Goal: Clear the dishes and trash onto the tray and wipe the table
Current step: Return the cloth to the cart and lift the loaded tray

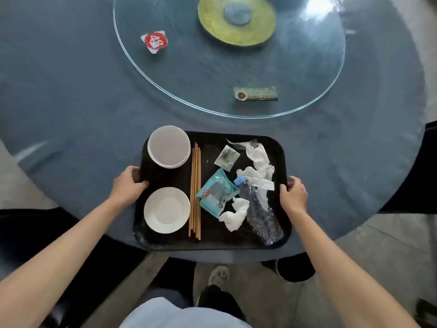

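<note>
Black plastic tray (212, 243), loaded with bowls (168, 146), plate (167, 210), chopsticks (195, 190), wrappers and a crushed bottle (261, 216), sits at the blue worktop's (71, 102) near edge, left hand (127, 185) and right hand (293, 195) gripping its opposite rims, fingers curled.

Both bare forearms reach forward; left hand (128, 183) and right hand (293, 192) each curl fingers over opposite tray (212, 242) edges.

Soft, dim daylight; white glare streaks the glass turntable (326, 10) at upper right. Slight overall blur, wide-angle bending at the edges.
</note>
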